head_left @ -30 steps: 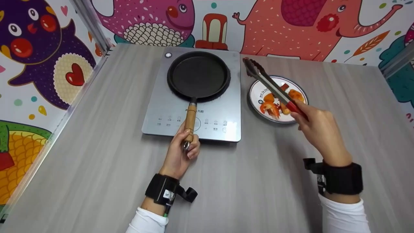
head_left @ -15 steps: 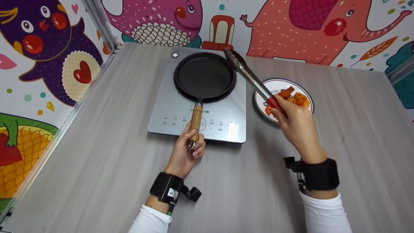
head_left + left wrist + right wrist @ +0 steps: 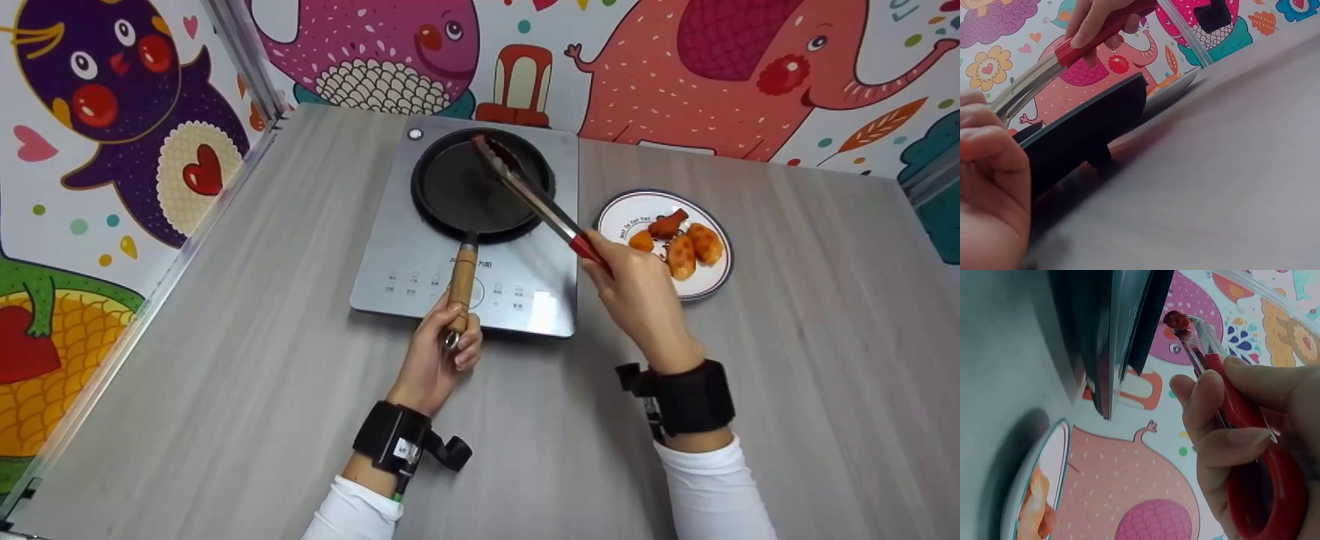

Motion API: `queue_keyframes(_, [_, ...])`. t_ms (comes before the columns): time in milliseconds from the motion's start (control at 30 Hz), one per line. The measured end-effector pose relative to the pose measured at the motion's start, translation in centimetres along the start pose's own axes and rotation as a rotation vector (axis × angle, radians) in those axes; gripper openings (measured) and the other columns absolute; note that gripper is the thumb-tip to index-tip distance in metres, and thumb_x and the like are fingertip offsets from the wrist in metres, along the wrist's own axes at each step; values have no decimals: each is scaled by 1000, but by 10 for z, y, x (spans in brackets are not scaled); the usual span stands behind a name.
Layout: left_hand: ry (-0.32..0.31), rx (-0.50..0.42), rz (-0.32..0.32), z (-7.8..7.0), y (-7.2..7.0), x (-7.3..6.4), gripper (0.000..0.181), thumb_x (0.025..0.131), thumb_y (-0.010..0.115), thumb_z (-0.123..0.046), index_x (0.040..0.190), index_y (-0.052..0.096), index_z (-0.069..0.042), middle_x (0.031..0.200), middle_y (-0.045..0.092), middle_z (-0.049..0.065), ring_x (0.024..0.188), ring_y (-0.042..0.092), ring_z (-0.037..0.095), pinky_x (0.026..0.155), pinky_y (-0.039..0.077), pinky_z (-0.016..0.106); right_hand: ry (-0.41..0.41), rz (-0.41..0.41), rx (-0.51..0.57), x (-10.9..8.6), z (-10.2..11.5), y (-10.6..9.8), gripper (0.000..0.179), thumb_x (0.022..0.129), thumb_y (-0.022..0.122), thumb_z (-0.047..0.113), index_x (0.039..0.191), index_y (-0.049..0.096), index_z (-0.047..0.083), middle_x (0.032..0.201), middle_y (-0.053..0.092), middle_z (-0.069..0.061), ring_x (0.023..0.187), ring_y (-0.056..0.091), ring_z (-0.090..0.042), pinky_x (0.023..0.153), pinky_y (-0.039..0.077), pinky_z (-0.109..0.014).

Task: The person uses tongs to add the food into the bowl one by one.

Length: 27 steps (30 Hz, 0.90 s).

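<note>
In the head view my left hand [image 3: 431, 367] grips the wooden handle [image 3: 462, 281] of a round black frying pan [image 3: 454, 187], which sits on a silver induction cooker [image 3: 379, 255]. My right hand [image 3: 637, 300] holds red-handled metal tongs [image 3: 541, 208] slanting over the pan, their tips above its upper part. In the right wrist view a reddish-brown bit [image 3: 1176, 320] shows at the tips; I cannot tell whether it is food. Right of the cooker, a white plate [image 3: 626, 202] bears a drumstick-like piece [image 3: 667, 224] and several orange-brown food pieces [image 3: 681, 257].
A cartoon-printed wall [image 3: 637, 90] closes off the table's [image 3: 262, 300] back, and another printed panel [image 3: 120, 187] runs along the left. The cooker's touch controls [image 3: 517, 296] lie to the right of the pan handle.
The right hand has carried the tongs leftward from above the plate to above the pan. The left hand keeps its grip on the handle. The head view has shifted slightly.
</note>
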<state>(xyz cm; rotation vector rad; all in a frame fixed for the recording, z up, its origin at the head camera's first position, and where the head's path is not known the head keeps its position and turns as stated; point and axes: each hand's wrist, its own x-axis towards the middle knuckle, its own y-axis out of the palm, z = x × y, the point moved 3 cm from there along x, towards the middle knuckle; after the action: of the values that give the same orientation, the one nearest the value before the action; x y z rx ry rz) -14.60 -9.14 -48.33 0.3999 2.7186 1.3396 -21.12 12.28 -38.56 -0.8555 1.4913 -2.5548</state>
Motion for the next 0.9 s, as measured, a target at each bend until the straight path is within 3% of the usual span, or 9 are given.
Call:
queue_keyframes(100, [-3,9,5,0,0,0,48,92,37,-19,134,19,-6,59,37,-3,44,32,8,40,26,18,-20,-10,-3,3,10,5,33,84,62,20,115,60,8,87,65,-12,67,58,-26,58,47,-38])
queue_keyframes(433, [-3,-4,23,2,-1,-1,52,91,39,-21,137,17,-8,58,31,-4,45,23,9,39,20,19,-14,10,-25,8,36,22,31,85,61,20,114,61,10,87,65,-10,71,60,-28,60,47,-41])
queue_keyframes(733, [18,32,92,1,1,-2,55,94,42,-22,139,14,-9,59,32,-4,45,22,10,40,18,19,-27,3,-13,12,45,28,28,84,62,18,111,62,10,85,66,-9,69,60,-26,58,47,-40])
queue_keyframes(900, [41,76,65,2,3,-1,54,93,45,-20,137,16,-6,59,33,-4,44,24,8,40,19,19,-31,12,-12,12,44,30,29,85,62,18,112,61,10,84,66,-9,68,60,-26,58,47,-40])
